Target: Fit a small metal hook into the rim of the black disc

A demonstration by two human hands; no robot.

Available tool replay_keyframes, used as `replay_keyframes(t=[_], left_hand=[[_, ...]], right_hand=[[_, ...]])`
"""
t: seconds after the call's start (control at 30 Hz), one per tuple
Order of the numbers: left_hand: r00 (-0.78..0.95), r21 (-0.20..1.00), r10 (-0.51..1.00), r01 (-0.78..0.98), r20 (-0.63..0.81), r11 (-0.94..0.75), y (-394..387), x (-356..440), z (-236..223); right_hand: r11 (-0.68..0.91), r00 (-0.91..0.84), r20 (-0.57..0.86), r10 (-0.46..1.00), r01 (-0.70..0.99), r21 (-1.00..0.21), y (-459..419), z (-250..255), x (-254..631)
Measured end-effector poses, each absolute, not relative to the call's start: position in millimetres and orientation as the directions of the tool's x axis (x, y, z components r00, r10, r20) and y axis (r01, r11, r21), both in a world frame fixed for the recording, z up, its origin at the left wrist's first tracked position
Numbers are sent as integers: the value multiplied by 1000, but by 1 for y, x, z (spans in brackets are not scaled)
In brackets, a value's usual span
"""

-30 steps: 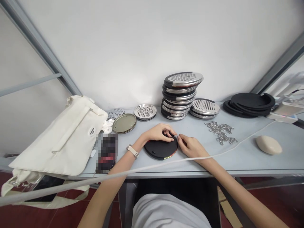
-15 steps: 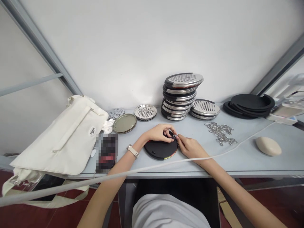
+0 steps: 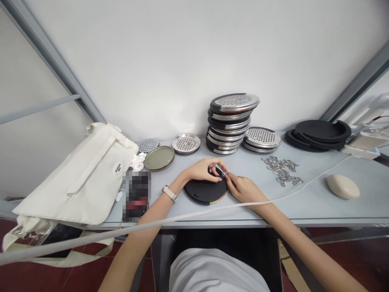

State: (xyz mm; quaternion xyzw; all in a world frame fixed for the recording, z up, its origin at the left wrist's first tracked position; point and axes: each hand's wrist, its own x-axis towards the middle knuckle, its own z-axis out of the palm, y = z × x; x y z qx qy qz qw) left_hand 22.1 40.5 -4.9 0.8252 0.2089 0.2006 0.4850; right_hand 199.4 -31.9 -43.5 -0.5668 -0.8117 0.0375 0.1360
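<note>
Head view: right grip (image 3: 244, 188) pinches metal clip (image 3: 223, 174) at edge of black disc (image 3: 207, 191); left grip (image 3: 203, 169) atop, hold unclear.

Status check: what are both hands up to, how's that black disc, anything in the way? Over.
Left hand on disc; right hand pinching metal clip at its rim. Disc lying on table. White cord across the foreground.

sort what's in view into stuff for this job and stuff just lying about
Likely for the job:
- black disc, under the left hand
- small metal clip, at the right hand
- loose clips
- stacked discs
- black covers

Probably just lying about:
- white bag
- tissue
- cream block
</note>
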Motion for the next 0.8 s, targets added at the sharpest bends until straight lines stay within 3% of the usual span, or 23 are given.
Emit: replay_keyframes(t=[0.8], left_hand=[[836,887,532,138,134,-441,43,22,-10]], right_hand=[[361,-333,160,929,912,-194,-36,-37,199]])
